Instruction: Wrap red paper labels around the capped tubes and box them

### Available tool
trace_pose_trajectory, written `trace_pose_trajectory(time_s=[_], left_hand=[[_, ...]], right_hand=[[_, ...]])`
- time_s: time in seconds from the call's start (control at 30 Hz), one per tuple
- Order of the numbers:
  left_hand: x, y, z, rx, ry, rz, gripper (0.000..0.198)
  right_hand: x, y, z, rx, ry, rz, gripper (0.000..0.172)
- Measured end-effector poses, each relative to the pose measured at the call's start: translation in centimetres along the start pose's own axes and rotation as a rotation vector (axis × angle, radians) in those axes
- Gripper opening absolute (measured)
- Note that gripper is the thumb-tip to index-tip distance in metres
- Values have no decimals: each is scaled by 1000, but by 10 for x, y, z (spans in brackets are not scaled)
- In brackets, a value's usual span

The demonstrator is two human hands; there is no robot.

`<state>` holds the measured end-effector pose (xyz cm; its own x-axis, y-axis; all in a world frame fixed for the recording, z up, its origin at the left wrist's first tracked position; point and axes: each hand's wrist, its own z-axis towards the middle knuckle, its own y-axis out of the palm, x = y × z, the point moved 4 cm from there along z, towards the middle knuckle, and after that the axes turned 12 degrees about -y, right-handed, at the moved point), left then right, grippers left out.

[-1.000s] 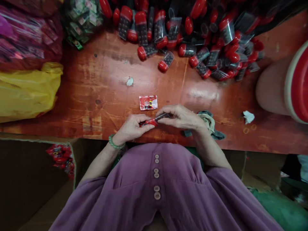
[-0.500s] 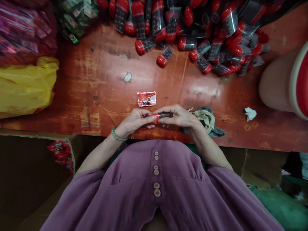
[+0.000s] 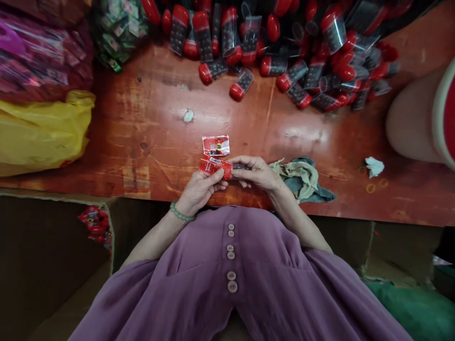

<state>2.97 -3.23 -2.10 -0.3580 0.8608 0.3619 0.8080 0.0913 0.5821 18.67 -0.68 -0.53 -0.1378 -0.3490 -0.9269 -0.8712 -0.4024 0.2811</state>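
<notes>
Close to the table's front edge, both hands meet on one small tube. My right hand (image 3: pixel 258 174) is closed on the clear tube (image 3: pixel 240 167), which has dark beads in it. A red printed plastic sleeve (image 3: pixel 212 165) with a barcode covers or overlaps the tube's left end; which one, I cannot tell. My left hand (image 3: pixel 201 188), with a green bead bracelet at the wrist, pinches this sleeve, thumb on top. Just beyond it a similar red printed sleeve (image 3: pixel 216 145) lies flat on the table.
Many red-capped clear tubes (image 3: pixel 250 40) are heaped at the back. At left are a yellow bag (image 3: pixel 42 135) and bags of small packets. A crumpled cloth (image 3: pixel 305 177), white scrap (image 3: pixel 374 166) and pale bucket (image 3: pixel 408 121) are at right. An open carton (image 3: pixel 110 227) stands below left.
My left hand has shifted down and slightly left, and the red sleeve's flat, barcoded end now shows above its fingers. The right hand keeps its grip on the tube. The view has shifted slightly.
</notes>
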Motion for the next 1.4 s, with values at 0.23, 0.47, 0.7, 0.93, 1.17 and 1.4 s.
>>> trace_pose_trajectory(time_s=[0.23, 0.47, 0.7, 0.93, 1.17, 1.4], left_hand=[[-3, 8, 0, 105, 30, -42, 39], [-11, 11, 4, 195, 70, -99, 46], [-2, 6, 7, 193, 153, -68, 49], [11, 3, 4, 245, 376, -2, 38], [14, -3, 8, 282, 448, -26, 34], [21, 1, 12, 240, 461, -103, 33]], right_hand=[[-5, -1, -8, 83, -108, -227, 39], [-1, 8, -6, 200, -336, -450, 33], [6, 13, -1, 280, -313, -362, 32], [8, 25, 4, 218, -256, -205, 39], [10, 21, -3, 171, -208, -154, 36], [0, 26, -7, 273, -351, -376, 26]])
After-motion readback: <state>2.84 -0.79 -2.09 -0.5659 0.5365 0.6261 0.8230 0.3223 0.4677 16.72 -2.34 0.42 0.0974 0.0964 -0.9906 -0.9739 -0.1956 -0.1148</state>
